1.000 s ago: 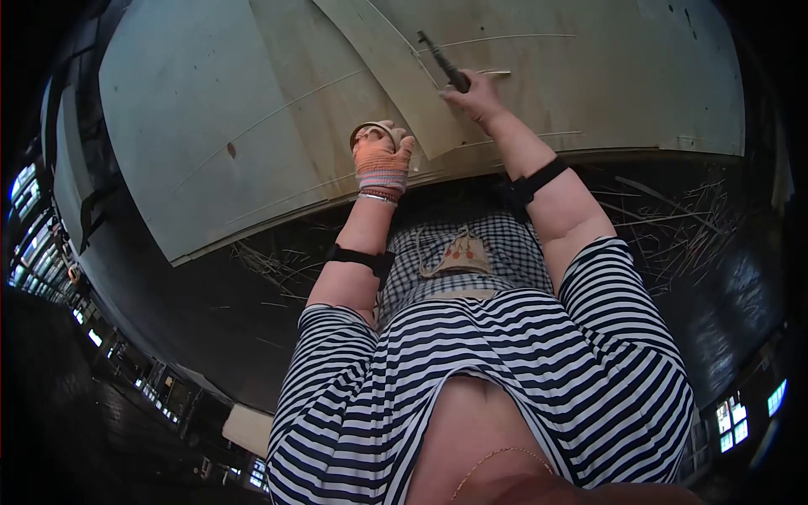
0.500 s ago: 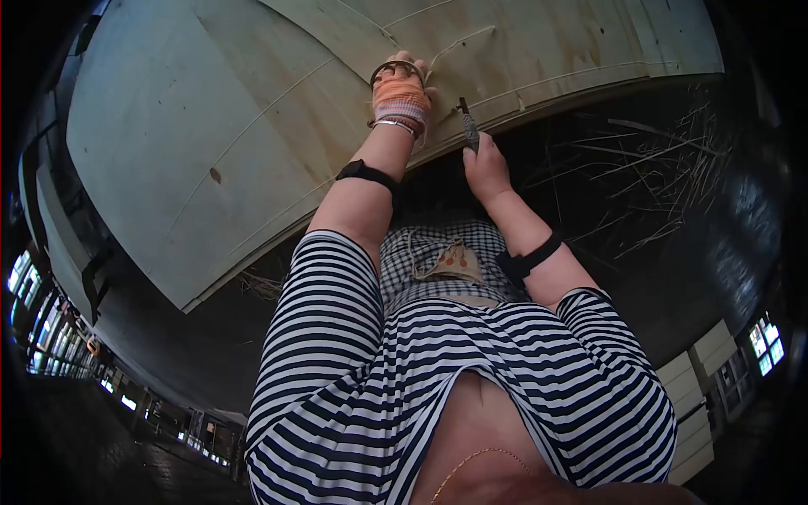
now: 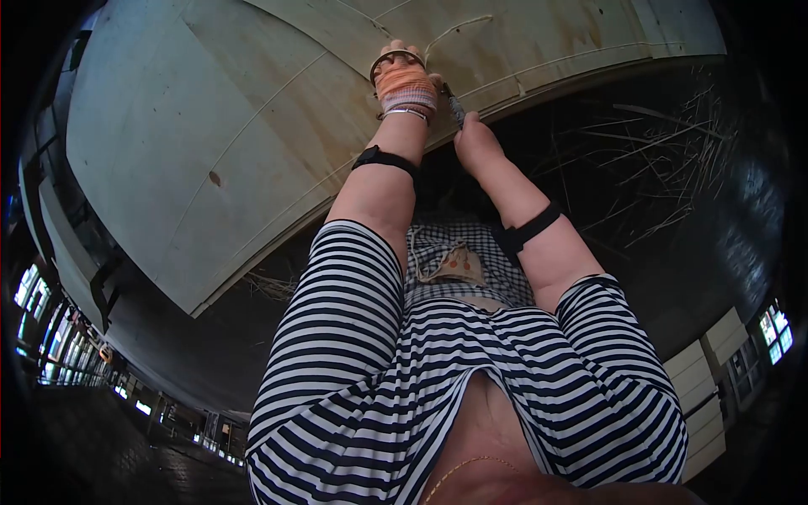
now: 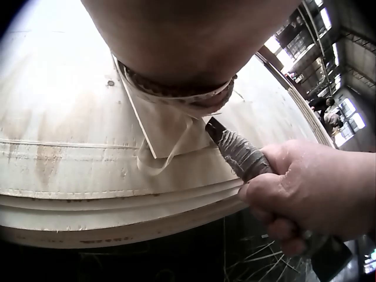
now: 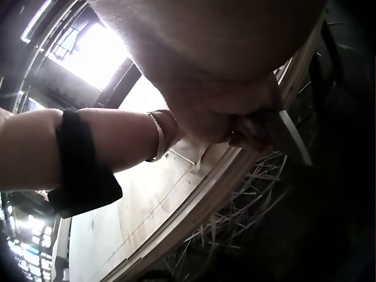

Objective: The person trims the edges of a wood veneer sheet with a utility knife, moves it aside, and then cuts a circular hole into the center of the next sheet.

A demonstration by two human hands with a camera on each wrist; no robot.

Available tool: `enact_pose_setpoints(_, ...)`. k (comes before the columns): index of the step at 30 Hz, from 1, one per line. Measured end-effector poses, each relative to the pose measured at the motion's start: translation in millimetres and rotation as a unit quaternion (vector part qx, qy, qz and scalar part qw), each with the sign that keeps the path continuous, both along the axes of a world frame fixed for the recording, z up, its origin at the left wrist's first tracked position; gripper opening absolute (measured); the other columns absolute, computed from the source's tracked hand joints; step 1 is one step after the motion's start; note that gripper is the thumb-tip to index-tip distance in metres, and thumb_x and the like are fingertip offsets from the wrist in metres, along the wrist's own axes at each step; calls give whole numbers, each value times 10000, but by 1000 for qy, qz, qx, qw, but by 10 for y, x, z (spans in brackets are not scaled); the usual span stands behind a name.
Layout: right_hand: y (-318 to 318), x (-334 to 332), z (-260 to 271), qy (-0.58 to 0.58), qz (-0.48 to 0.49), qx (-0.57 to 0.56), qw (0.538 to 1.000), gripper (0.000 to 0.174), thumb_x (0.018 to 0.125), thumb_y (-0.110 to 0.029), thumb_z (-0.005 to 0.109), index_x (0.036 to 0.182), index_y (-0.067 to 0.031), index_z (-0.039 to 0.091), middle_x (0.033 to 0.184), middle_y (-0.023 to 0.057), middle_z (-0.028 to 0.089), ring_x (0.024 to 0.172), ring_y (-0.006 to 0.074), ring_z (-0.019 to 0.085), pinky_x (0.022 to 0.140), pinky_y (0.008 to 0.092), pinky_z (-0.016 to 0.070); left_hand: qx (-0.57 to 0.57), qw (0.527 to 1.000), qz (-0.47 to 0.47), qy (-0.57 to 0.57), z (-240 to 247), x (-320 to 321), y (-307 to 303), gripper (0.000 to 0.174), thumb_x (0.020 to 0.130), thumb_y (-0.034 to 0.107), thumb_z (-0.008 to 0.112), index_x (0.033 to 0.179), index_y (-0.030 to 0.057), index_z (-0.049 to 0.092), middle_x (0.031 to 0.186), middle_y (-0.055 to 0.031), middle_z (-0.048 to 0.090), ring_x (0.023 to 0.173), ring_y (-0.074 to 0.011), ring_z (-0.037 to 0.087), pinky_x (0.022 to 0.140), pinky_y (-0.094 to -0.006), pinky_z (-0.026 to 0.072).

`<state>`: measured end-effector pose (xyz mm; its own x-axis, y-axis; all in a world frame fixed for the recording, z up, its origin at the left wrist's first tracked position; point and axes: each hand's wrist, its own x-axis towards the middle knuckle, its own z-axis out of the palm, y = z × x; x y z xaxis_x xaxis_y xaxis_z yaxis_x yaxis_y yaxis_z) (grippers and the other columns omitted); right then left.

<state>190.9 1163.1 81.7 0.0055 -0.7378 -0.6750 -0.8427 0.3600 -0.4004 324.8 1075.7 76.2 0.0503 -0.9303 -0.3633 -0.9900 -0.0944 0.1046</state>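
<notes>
Head view: right hand [image 3: 480, 145], clamped on wrapped tool [image 3: 456, 109], at near edge of sheet stack [image 3: 168, 160]; gloved left hand [image 3: 406, 84] over stack, ring [image 3: 376, 67] about fingers, its grip indeterminable.

Sheet stack [image 3: 151, 168] ahead of the person [image 3: 471, 345], strips [image 3: 665, 164] below its near edge, mostly right

The head view's top cuts off the pale sheets [image 3: 252, 135].

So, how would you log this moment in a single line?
left hand in orange glove: over large pale wooden sheets | right hand: grips dark-tipped tool with grey wrapped handle | tool tip: close to left hand
</notes>
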Motion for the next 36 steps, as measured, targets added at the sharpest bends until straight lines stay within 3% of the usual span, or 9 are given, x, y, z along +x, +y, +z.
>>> enact_pose_setpoints(10, 120, -19, 19, 32, 24, -1, 999, 251, 849, -103, 471, 997, 81, 388, 805, 290, 604, 786, 431, 602, 669, 495, 485, -32, 999, 7, 7, 159, -30, -16, 649, 684, 482, 665, 1182, 90, 525, 1270, -111, 388, 1225, -281, 348, 1000, -396, 335)
enact_pose_setpoints(12, 148, -26, 16, 36, 18, 17, 999, 259, 848, -108, 476, 1014, 74, 392, 808, 284, 607, 781, 427, 605, 666, 491, 491, -9, 1000, 9, 7, 201, -51, 0, 668, 684, 495, 669, 1185, 79, 521, 1276, -107, 380, 1234, -275, 336, 1005, -392, 328)
enact_pose_setpoints(15, 336, -88, 104, 47, 19, 39, 998, 250, 850, -122, 478, 1007, 57, 401, 811, 277, 611, 778, 421, 607, 671, 487, 494, -72, 997, -6, 1, 252, -60, 18, 764, 651, 567, 670, 1184, 39, 525, 1261, -146, 399, 1194, -301, 375, 993, -391, 335)
enact_pose_setpoints(18, 362, -96, 212, 55, 7, 82, 995, 200, 872, -127, 437, 1004, 22, 414, 918, 278, 612, 867, 412, 607, 742, 484, 489, 9, 1000, 14, 26, 342, -45, -21, 785, 637, 586, 670, 1186, 45, 520, 1268, -140, 395, 1207, -298, 360, 1006, -382, 319)
enact_pose_setpoints(22, 468, -170, 366, 31, -20, 36, 999, 221, 874, -177, 474, 972, 11, 413, 884, 274, 614, 825, 401, 615, 710, 476, 499, -41, 999, -8, 29, 253, -19, 2, 789, 620, 584, 685, 1164, 33, 533, 1245, -154, 417, 1191, -294, 388, 988, -361, 343)
enact_pose_setpoints(25, 473, -178, 395, 41, -23, 13, 999, 243, 872, -214, 499, 951, 0, 417, 857, 259, 620, 802, 395, 618, 696, 472, 503, -41, 999, 14, 33, 176, -27, 41, 800, 627, 579, 682, 1207, 56, 506, 1293, -123, 352, 1243, -287, 316, 1022, -388, 304)
enact_pose_setpoints(31, 160, -162, 211, 28, 16, -20, 999, 237, 860, -200, 503, 973, -9, 417, 810, 234, 621, 781, 419, 603, 671, 491, 490, -57, 998, 4, 21, 142, -45, 56, 783, 655, 577, 668, 1218, 59, 504, 1309, -125, 354, 1252, -289, 311, 1025, -389, 302)
enact_pose_setpoints(34, 154, -226, 244, 44, 25, 11, 999, 218, 876, -193, 453, 974, 2, 441, 871, 245, 629, 823, 405, 616, 718, 491, 498, -56, 998, -20, 18, 112, -3, 58, 753, 692, 556, 652, 1237, 61, 494, 1298, -118, 366, 1243, -284, 325, 1025, -386, 302)
enact_pose_setpoints(36, 150, -331, 262, 54, -31, 20, 998, 224, 877, -194, 455, 973, 8, 436, 868, 248, 628, 828, 404, 616, 720, 493, 497, -70, 997, -30, 11, 114, 22, 69, 737, 701, 540, 651, 1239, 60, 494, 1286, -115, 375, 1234, -282, 336, 1020, -385, 306)
